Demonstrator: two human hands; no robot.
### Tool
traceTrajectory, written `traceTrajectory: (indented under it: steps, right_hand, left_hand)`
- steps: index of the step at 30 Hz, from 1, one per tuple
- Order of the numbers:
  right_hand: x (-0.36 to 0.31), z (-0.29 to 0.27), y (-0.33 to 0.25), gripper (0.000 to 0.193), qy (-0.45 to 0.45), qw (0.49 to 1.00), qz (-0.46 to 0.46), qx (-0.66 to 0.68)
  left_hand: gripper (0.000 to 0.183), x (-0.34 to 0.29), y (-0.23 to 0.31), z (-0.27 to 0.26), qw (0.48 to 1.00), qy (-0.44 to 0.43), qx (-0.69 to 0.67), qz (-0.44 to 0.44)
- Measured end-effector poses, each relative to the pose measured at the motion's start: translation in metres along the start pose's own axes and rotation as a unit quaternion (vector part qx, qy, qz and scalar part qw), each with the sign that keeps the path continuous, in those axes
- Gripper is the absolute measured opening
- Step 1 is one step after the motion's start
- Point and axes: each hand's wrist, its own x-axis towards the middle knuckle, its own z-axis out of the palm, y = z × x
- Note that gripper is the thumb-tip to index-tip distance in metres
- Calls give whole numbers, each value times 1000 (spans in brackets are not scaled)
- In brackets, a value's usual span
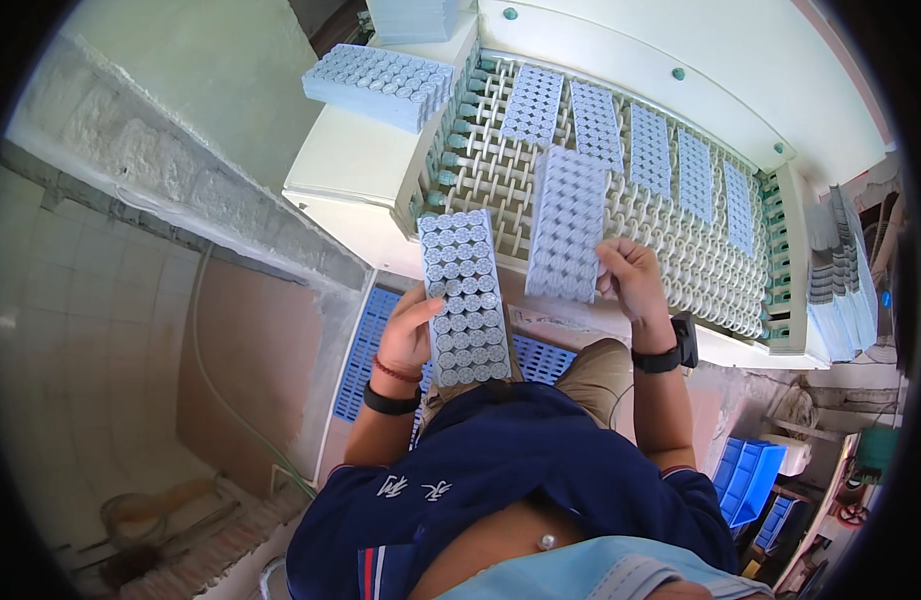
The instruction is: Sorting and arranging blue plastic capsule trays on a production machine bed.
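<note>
My left hand [409,328] grips a light-blue stack of panels [465,300] patterned with rows of round discs, thumb over its left edge. The stack is tilted up in front of my lap. My right hand [631,278] pinches a single similar panel [568,220] at its lower right edge. That panel, slightly blurred, is over the front of a machine's roller conveyor [491,185]. Farther back, several more disc-patterned panels lie spaced out in a row on the rollers, such as the leftmost panel [533,104].
A thick pile of panels [381,80] sits on the machine's left ledge [351,165], with another stack behind. More panels [841,280] stand upright at the right end. Blue crates [746,480] are at lower right, and a blue slatted plastic piece [366,350] is below my hands.
</note>
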Motion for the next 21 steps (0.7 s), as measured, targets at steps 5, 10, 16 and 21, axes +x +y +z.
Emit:
traceTrajectory:
  steps: [5, 10, 16, 21]
  right_hand:
    - [23, 14, -4, 15, 32, 999, -32, 11]
    - [45, 63, -9, 21, -4, 992, 7, -124]
    - [25, 30, -13, 20, 52, 989, -18, -137]
    - [5, -8, -17, 21, 117, 957, -38, -264]
  left_hand:
    - [56, -13, 17, 7, 998, -67, -15, 15]
    - [57, -18, 26, 20, 995, -93, -20, 17]
    - [50, -20, 20, 11, 999, -2, 2, 37]
    - [43, -1, 12, 21, 999, 11, 46, 6]
